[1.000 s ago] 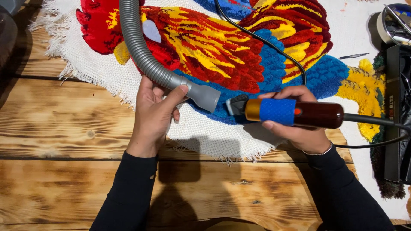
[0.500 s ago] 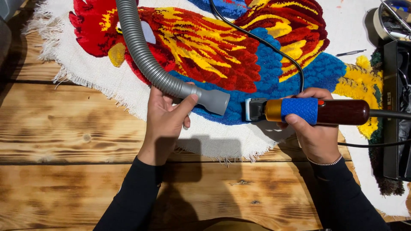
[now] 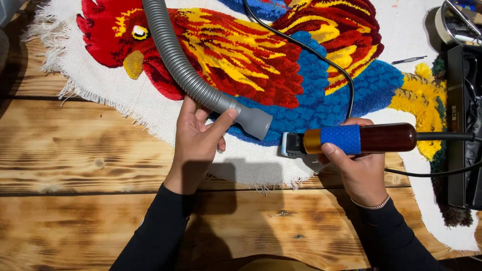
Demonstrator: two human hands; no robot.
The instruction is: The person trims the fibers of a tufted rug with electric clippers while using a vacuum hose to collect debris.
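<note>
While both hands work at the near edge of the piece, we note the following
Left hand: our left hand [image 3: 198, 135] is wrapped around the grey ribbed plastic vacuum hose [image 3: 186, 70] just behind its smooth grey nozzle [image 3: 248, 119], thumb laid on top, fingers curled under
Right hand: our right hand [image 3: 359, 168] is closed around the electric clipper with brown body, blue grip band and gold collar [image 3: 359, 139], fingers under, thumb over
Clipper axis: nearly level, left to right, its cutting head [image 3: 290, 144] pointing left, its cord trailing off to the right
Hose axis: runs from upper left down to lower right, mouth toward the clipper head
Key relation: nozzle and cutting head are near each other but apart, nozzle above-left of the blade
Work surface: tufted rooster rug in red, yellow and blue on white fringed backing cloth [image 3: 261, 55], lying on a scorched wooden plank table [image 3: 75, 160]; both tools sit over the blue patch at its lower edge
Nearer hand: we judge the right closer to that edge
</note>
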